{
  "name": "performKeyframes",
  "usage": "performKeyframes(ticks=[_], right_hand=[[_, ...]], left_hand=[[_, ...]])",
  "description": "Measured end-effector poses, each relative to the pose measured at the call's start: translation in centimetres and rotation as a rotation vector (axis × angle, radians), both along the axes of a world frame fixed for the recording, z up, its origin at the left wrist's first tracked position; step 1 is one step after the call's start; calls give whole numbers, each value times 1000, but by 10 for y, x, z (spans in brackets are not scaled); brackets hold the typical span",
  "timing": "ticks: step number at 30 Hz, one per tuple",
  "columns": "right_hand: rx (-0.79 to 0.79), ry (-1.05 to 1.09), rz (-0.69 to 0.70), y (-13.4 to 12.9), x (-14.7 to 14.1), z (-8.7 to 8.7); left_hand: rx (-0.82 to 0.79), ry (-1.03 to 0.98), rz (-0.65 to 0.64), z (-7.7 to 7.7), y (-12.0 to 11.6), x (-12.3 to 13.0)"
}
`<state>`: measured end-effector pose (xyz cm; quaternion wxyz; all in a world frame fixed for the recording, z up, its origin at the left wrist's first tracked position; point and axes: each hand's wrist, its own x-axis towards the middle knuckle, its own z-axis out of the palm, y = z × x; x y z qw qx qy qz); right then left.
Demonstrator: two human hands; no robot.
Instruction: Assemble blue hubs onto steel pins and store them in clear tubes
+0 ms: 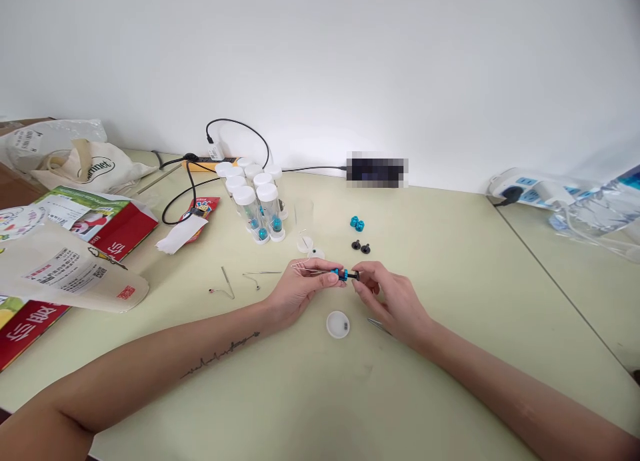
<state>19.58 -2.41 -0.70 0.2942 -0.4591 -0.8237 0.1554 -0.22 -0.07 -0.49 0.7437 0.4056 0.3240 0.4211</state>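
Above the table my left hand [295,293] pinches a small blue metal part [342,274], along with thin bent wires [310,270] pointing left. The fingers of my right hand [395,302] are closed on the black stem [354,275] protruding from the blue part's right end. Below the hands lies a white round cap [338,325] with tiny dark pieces inside. A slim silver tool [379,326] is partly covered by my right hand. Farther back sit blue knobs [357,224] and two black flanged studs [361,248]. Bent metal rods [227,283] lie left of my left hand.
Several clear tubes [270,211] with white caps stand together at the back. Near them are a clear container [303,214], a red packet [205,214] and black cables. Bags and a paper cup [75,274] crowd the left; a power strip [530,191] lies right.
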Motion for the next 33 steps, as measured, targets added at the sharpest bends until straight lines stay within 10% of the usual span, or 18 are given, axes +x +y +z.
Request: performKeyframes(ticks=[33], right_hand=[[-225, 294, 56, 1, 0, 9]], left_hand=[[170, -53, 109, -4, -5, 9]])
